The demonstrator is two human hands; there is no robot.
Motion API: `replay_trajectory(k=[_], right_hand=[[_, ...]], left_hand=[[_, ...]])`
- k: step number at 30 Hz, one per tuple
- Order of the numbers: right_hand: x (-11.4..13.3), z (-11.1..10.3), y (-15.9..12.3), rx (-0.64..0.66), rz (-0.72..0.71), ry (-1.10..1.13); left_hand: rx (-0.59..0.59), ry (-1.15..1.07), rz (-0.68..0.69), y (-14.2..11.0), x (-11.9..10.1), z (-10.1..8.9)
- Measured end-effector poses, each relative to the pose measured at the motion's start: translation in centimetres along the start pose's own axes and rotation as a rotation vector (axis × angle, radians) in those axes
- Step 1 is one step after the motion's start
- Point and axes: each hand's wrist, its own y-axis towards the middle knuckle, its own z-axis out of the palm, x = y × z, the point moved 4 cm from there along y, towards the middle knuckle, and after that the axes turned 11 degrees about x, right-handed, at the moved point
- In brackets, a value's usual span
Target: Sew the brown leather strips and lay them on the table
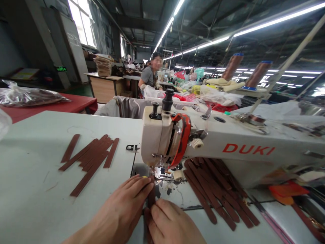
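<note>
A narrow brown leather strap [151,196] runs under the needle area of a white sewing machine [154,139]. My left hand [124,201] lies just left of the presser foot, fingers together and pressed on the strap's edge near the needle. Closer to me, my right hand [170,220] pinches the strap between thumb and curled fingers. Part of the strap is hidden by both hands. Left on the table is a loose group of brown straps [92,154]. A larger pile of brown straps [213,189] lies under the machine arm at right.
Scissors [269,217] and an orange-red piece [286,191] lie at right. Thread cones [232,67] stand behind the machine. A plastic-bagged bundle [30,95] rests on a red-covered table [63,106] at left. Another person [149,76] sits farther back.
</note>
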Motion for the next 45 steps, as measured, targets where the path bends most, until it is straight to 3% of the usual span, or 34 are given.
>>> replay_trajectory(k=[6, 11, 16, 20, 25, 30, 35, 39, 45], right_hand=[[-0.5, -0.6, 0.4, 0.077, -0.039, -0.031], [-0.7, -0.1, 0.3, 0.045, -0.02, -0.008], [-0.6, -0.3, 0.7, 0.006, 0.054, 0.055], [-0.7, -0.8, 1.2, -0.008, 0.078, 0.088], [-0.9, -1.0, 1.2, -0.045, 0.119, 0.116], [-1.1, -1.2, 1.1, -0.102, 0.051, 0.054], [-1.9, 0.3, 0.5, -0.162, 0.048, 0.069], [-2.3, 1.4, -0.1, -0.128, 0.055, 0.08], [-2.8, 0.1, -0.2, -0.143, 0.068, 0.119]], left_hand=[[-0.004, -0.064, -0.024, 0.1, 0.2, 0.5], [-0.016, -0.048, -0.02, -0.1, 0.0, 0.5], [0.065, 0.069, 0.072, 0.9, -0.5, -0.3], [0.124, -0.014, 0.013, 1.5, -0.2, -0.5], [0.068, -0.127, -0.044, 1.2, 0.3, 0.0], [0.005, -0.114, -0.026, 1.0, 0.2, 0.0], [0.009, -0.192, -0.047, 1.1, 0.5, 0.0], [0.03, -0.236, -0.046, 1.2, 0.3, -0.3], [0.018, -0.216, -0.068, 1.4, 0.1, -0.8]])
